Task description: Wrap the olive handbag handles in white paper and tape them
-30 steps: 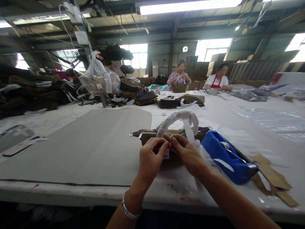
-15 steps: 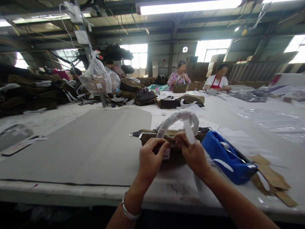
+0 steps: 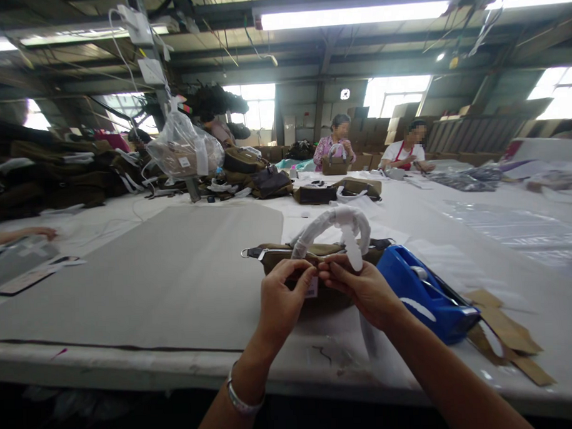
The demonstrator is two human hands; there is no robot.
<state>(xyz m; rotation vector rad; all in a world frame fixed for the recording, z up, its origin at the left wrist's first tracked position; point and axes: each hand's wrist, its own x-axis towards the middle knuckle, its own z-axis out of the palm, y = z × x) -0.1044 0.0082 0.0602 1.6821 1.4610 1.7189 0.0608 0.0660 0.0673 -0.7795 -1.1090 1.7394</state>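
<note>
An olive-brown handbag [image 3: 278,260] with a zipped top stands on the table in front of me. White wrapping covers its raised handles [image 3: 310,235], and a loose white end hangs down near my right hand. At the bag's front, the thumb and finger of my left hand [image 3: 284,296] are pinched together. The fingers of my right hand [image 3: 361,287] are pinched close beside them, almost touching. Whatever lies between the fingertips is too small to make out. Just below them a small pale tag [image 3: 312,287] hangs against the bag.
Right of the bag sits a blue tape dispenser [image 3: 424,297], with brown cardboard pieces [image 3: 510,332] beyond it. A grey sheet [image 3: 176,281] covers the table's left part. A co-worker's hand [image 3: 45,233] is at far left. More bags [image 3: 339,191] and two co-workers are across the table.
My right hand has turned and shifted left, its fingertips now meeting near my left ones. My left hand stays in place. A co-worker's hand has appeared at far left.
</note>
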